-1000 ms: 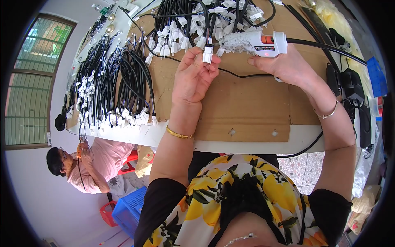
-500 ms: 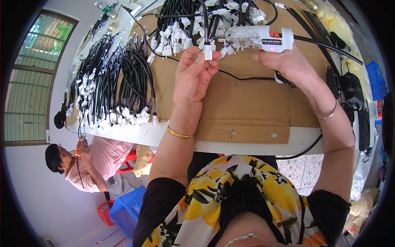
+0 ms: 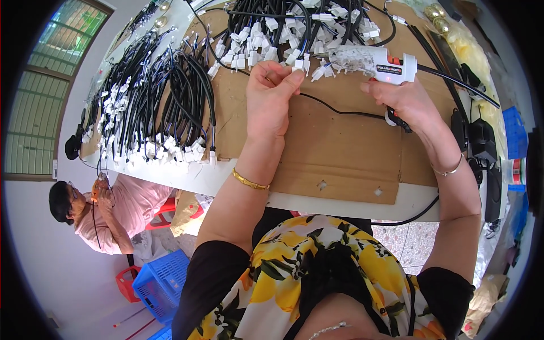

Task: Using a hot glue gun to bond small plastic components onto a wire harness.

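Brown cardboard (image 3: 340,150), bare mid-frame, stops short of table edge (image 3: 340,208); upper ctr, L hand (image 3: 271,102) pinches boxy connector (image 3: 298,65); upper rt, R hand (image 3: 411,103) grips plastic glue gun (image 3: 403,70).

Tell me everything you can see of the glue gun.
The glue gun has a white, plastic-looking body with orange-red parts, a dark label and a small red light. Its barrel looks grey and patchy, as if coated in residue. It is held roughly crosswise in view, nozzle pointing left toward white connectors, over brown cardboard. The right hand grips its handle, hiding much of it. A long black rod or cable leaves its back; whether the nozzle touches anything is unclear.
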Action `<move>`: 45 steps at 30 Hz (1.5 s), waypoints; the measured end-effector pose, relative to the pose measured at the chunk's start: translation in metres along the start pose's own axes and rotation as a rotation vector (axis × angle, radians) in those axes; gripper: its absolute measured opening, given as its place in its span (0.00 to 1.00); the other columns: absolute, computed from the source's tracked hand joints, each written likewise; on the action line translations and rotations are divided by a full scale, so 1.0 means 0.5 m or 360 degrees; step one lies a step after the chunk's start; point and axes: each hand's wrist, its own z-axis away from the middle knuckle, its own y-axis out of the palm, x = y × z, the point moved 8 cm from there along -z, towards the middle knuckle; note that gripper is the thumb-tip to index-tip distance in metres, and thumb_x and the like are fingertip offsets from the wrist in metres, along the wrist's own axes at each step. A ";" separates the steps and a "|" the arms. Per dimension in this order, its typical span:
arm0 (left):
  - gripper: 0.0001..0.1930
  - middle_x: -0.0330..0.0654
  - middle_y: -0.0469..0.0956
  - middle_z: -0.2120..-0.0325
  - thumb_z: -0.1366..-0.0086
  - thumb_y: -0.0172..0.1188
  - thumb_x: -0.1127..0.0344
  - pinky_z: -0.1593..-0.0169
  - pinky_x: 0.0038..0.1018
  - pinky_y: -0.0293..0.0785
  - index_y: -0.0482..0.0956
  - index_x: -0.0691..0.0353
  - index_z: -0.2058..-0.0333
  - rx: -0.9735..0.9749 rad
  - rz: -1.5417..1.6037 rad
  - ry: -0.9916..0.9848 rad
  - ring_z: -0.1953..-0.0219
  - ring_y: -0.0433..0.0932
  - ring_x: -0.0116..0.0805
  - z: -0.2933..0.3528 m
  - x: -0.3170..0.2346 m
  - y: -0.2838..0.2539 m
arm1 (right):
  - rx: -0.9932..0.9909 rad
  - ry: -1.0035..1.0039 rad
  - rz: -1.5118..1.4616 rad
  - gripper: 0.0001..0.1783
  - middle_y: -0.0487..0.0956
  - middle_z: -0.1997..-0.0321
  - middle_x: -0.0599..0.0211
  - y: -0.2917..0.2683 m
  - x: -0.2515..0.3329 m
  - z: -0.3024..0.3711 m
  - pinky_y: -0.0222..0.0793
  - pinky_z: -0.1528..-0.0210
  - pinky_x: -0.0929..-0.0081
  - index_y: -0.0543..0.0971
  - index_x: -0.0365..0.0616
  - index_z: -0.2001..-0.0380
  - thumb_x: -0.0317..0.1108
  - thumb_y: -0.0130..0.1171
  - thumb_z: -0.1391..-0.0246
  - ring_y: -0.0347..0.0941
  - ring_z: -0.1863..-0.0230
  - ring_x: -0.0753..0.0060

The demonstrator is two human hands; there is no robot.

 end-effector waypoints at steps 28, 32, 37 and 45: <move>0.16 0.38 0.71 0.76 0.56 0.60 0.81 0.72 0.17 0.67 0.64 0.63 0.70 -0.0073 -0.0910 0.0524 0.78 0.67 0.21 0.027 -0.058 0.041 | 0.0060 0.0162 0.0306 0.11 0.69 0.80 0.78 0.008 -0.017 0.012 0.59 0.75 0.86 0.73 0.40 0.73 0.33 0.60 0.59 0.59 0.77 0.88; 0.16 0.38 0.71 0.76 0.57 0.60 0.81 0.72 0.17 0.67 0.64 0.63 0.70 -0.0071 -0.0937 0.0526 0.78 0.67 0.21 0.028 -0.058 0.043 | 0.0035 0.0041 0.0283 0.10 0.69 0.81 0.78 0.012 -0.007 0.013 0.58 0.77 0.85 0.73 0.40 0.73 0.33 0.60 0.59 0.58 0.79 0.88; 0.16 0.38 0.72 0.76 0.57 0.60 0.81 0.72 0.17 0.67 0.64 0.63 0.70 -0.0083 -0.0970 0.0540 0.78 0.67 0.21 0.029 -0.057 0.043 | -0.0005 0.0005 0.0378 0.10 0.68 0.82 0.78 0.008 -0.001 0.015 0.58 0.78 0.85 0.73 0.41 0.72 0.34 0.60 0.59 0.57 0.79 0.88; 0.16 0.38 0.71 0.76 0.57 0.60 0.81 0.72 0.17 0.67 0.64 0.63 0.71 -0.0106 -0.0945 0.0542 0.78 0.67 0.21 0.028 -0.059 0.042 | -0.0025 -0.0056 0.0554 0.12 0.68 0.84 0.77 0.006 0.007 0.014 0.57 0.81 0.85 0.74 0.42 0.73 0.37 0.60 0.58 0.57 0.82 0.88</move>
